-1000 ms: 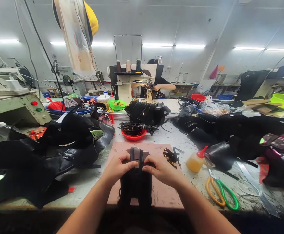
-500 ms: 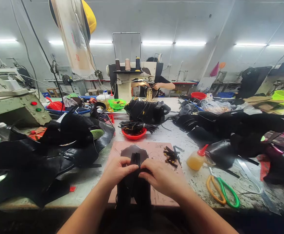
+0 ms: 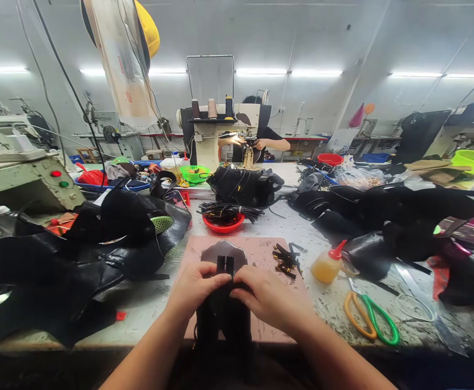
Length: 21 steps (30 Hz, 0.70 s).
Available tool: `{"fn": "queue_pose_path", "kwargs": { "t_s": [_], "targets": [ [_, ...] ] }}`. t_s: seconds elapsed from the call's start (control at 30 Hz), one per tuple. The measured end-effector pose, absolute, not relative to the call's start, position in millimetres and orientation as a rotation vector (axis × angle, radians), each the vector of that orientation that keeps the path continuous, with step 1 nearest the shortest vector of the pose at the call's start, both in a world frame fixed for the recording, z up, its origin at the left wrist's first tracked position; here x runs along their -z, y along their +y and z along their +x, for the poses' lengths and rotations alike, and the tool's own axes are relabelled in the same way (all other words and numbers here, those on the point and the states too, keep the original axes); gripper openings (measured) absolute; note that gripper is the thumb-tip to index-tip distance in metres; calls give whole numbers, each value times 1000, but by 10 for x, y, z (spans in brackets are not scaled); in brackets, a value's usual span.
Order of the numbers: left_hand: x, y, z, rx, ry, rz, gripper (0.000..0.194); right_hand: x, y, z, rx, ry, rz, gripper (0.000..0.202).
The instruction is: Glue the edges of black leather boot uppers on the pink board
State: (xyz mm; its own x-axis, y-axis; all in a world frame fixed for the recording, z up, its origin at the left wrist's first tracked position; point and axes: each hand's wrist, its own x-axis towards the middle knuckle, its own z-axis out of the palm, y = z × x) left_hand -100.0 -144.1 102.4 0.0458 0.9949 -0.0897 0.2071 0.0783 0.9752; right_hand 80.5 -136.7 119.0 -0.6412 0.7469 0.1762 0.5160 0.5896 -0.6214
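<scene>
A black leather piece [image 3: 228, 319] runs from the table's front edge up over the pink board [image 3: 261, 249]. At its far end two short black strips [image 3: 225, 264], like zipper tape ends, stand side by side with a narrow gap. My left hand [image 3: 198, 284] pinches the piece's left side between thumb and forefinger, just below the strips. Close beside it, my right hand [image 3: 263, 295] pinches the right side, fingers curled, the tips partly hidden. Beyond the strips a grey plate with a scalloped edge [image 3: 223, 251] lies flat on the board.
Small black pieces with gold bits [image 3: 285, 260] lie right on the board. Beside it are a glue bottle [image 3: 326, 264] and scissors [image 3: 370, 318]. Black leather heaps [image 3: 70, 260] flank both sides. Ahead stand a red bowl [image 3: 223, 225] and a sewing machine [image 3: 208, 141], with a person behind.
The two black strips have come apart slightly, and a gap shows between them now. Both hands keep their pinch in nearly the same place. The view has shifted very slightly.
</scene>
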Motion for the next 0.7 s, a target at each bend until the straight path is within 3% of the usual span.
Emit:
{"fn": "queue_pose_path", "kwargs": {
  "t_s": [0.43, 0.53, 0.7],
  "targets": [
    [-1070, -1432, -926, -1032, 1332, 1349, 26, -1131, -1363, 841, -741, -2344, -963, 4],
    [-1074, -1418, -892, -1095, 1331, 1354, 25, -1045, -1231, 928, -797, -2244, -889, 17],
    [-1038, -1395, -837, -1130, 1325, 1268, 25, -833, -539, 1329, -559, -2080, -1545, 24]
  ]
}}
